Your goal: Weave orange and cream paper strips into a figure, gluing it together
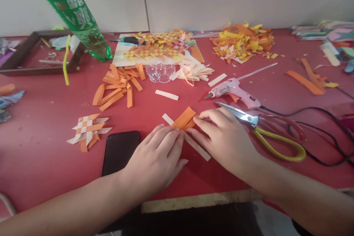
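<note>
Two orange paper strips [184, 118] lie side by side across a white paper strip [197, 147], which runs diagonally on the red table. My left hand [159, 151] has its fingers together, holding down the near end of the orange strips; its fingertips hide where the strips cross. On the far right edge of those strips, my right hand [224, 132] closes its thumb and index finger. To the left sits a woven orange-and-white paper piece [89, 131], beside a black phone [121, 151] partly covered by my left forearm.
Scissors [256, 121] lie by my right hand, with a pink glue gun [233, 91] and its black cord behind. Piles of orange strips [118, 84], white strips [195, 69] and yellow-orange scraps [243, 42] lie farther back. A tilted-looking green bottle [80, 18] stands by a dark frame [41, 70].
</note>
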Available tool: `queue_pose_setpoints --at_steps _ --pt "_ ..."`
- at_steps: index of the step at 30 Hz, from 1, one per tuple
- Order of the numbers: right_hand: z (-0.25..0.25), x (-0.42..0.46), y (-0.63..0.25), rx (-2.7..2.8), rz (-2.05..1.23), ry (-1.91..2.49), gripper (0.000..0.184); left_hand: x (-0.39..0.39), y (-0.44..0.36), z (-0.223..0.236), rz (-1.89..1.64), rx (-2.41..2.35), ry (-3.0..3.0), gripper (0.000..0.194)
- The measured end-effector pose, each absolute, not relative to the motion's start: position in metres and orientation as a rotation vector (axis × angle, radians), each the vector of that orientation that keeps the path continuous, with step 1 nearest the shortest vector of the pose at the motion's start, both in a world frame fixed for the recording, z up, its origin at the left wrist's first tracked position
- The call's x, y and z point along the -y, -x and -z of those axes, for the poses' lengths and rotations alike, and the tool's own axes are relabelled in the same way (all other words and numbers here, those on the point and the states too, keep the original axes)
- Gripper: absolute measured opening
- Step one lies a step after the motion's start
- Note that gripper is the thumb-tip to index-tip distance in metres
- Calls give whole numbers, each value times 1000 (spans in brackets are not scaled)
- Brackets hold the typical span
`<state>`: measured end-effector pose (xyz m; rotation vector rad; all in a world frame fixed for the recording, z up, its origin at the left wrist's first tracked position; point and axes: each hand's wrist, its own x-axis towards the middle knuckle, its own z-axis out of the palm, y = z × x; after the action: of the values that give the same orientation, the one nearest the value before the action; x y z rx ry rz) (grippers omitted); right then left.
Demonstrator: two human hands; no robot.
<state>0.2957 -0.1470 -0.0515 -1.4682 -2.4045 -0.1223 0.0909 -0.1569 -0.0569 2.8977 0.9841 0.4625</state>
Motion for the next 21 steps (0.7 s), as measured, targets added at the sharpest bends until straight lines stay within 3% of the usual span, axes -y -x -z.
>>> queue_pose_setpoints --at_steps 8,14,21 --pt "53 149 -293 2305 -173 1336 14 158 -90 56 -442 -991 -2890 39" --pt "52 156 -291 2062 -619 1377 28 154 -88 54 -491 -935 -2870 28" --pt "50 157 -292 1990 -799 1350 31 154 -86 57 -733 -1030 -2641 30"
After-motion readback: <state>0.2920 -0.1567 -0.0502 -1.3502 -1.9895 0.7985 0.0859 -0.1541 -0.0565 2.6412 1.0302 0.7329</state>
